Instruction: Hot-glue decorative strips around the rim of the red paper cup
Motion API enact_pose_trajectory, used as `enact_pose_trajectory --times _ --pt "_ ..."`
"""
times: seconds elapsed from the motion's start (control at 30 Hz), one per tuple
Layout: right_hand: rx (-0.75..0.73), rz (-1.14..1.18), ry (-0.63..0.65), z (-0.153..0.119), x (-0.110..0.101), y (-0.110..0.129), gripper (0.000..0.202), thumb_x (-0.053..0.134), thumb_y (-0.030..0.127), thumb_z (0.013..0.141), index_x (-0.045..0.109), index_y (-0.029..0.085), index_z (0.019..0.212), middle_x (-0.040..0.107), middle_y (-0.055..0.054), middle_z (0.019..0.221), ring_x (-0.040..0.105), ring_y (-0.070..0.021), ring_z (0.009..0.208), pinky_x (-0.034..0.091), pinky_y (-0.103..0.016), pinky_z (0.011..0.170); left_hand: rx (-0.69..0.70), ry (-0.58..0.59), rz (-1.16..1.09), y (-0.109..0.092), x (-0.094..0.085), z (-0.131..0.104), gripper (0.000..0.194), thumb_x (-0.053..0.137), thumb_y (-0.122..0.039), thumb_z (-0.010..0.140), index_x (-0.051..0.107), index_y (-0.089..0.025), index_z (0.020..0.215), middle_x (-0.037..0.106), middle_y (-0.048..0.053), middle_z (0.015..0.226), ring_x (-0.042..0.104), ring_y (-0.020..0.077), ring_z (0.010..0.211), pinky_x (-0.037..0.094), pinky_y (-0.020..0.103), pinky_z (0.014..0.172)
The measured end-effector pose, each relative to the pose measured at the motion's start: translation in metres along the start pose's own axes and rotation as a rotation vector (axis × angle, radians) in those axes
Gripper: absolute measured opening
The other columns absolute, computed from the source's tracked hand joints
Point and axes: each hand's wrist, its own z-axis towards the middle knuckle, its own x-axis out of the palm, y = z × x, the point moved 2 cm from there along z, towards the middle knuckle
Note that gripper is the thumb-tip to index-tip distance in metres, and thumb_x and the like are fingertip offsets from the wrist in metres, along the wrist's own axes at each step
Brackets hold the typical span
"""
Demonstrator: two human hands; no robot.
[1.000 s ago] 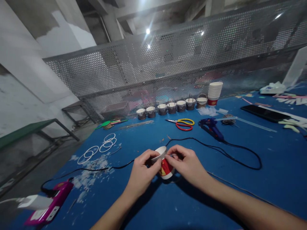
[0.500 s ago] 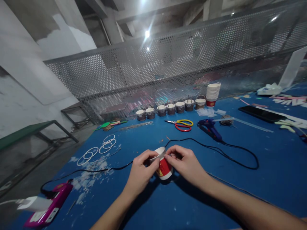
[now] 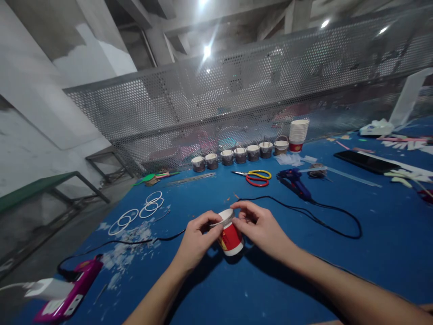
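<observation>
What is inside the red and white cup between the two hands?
Inside the cup, only pale inner wall shows. The left hand covers part of the opening, and the bottom is hidden; I cannot tell what lies there.

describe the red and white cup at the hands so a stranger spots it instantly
On the blue table, look to the near side, between the left hand and right hand. There is the cup, white with a red band. Unlike the dark cups and the stack behind, it has fingers at its rim.
</observation>
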Motion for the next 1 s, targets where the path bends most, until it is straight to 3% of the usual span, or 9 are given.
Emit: enact_pose_trajectory --times 0.17,0.37,0.5,0.63,0.77,1.0 --pt "-0.043 -0.059 0.048 0.0001 -0.0009 -0.0022 0.022 0.054 0.025 0.076 0.067 0.016 0.091 0.048 0.004 0.063 0.041 -0.0102 0.055 0.034 -0.023 0.053 0.035 0.052 0.026 0.0006 -0.0002 0.0011 0.013 0.06 -0.027 0.072 0.061 -0.017 0.065 0.054 -0.002 0.065 0.046 0.012 0.06 0.037 0.023 0.058" --pt "-0.092 -0.228 0.035 -0.0014 0.0007 -0.0066 0.013 0.057 0.021 0.077 0.064 0.019 0.088 0.052 0.004 0.064 0.044 -0.01 0.054 0.035 -0.022 0.053 0.019 0.049 0.014 0.0036 -0.0007 0.0044 0.009 0.059 -0.024 0.071 0.061 -0.017 0.065 0.064 0.003 0.077 0.058 0.0175 0.077 0.045 0.027 0.072" --pt "-0.158 -0.361 0.034 -0.0042 0.0022 -0.0059 0.012 0.054 0.018 0.08 0.063 0.02 0.088 0.056 0.003 0.065 0.05 -0.0115 0.058 0.037 -0.023 0.058 -0.047 0.056 0.047 0.0022 0.0026 0.0029 0.011 0.056 -0.02 0.071 0.067 -0.017 0.073 0.067 0.003 0.077 0.059 0.0166 0.072 0.047 0.026 0.068" --pt "-0.228 -0.454 0.034 -0.0074 0.0032 -0.0023 0.013 0.052 0.016 0.082 0.062 0.021 0.088 0.061 0.001 0.071 0.054 -0.0126 0.061 0.038 -0.023 0.059 -0.029 0.074 0.092 -0.0028 0.0076 -0.0005 0.011 0.061 -0.024 0.071 0.069 -0.017 0.074 0.066 0.001 0.074 0.057 0.0142 0.067 0.046 0.023 0.063" --pt "-0.246 -0.447 -0.005 -0.0083 0.003 -0.0013 0.015 0.054 0.016 0.08 0.061 0.02 0.094 0.062 0.0 0.073 0.055 -0.0128 0.059 0.04 -0.023 0.058 -0.025 0.016 0.096 -0.0024 0.0076 -0.001 0.013 0.063 -0.028 0.073 0.068 -0.017 0.072 0.064 0.0 0.072 0.055 0.013 0.064 0.044 0.022 0.061" --pt "-0.37 -0.438 -0.032 -0.0084 0.0018 -0.0029 0.008 0.053 0.016 0.083 0.059 0.02 0.079 0.06 -0.001 0.072 0.056 -0.0138 0.063 0.042 -0.024 0.059 -0.029 -0.037 0.078 0.0014 0.0059 0.0006 0.01 0.061 -0.026 0.072 0.064 -0.017 0.071 0.062 -0.001 0.068 0.052 0.0115 0.061 0.042 0.021 0.059"
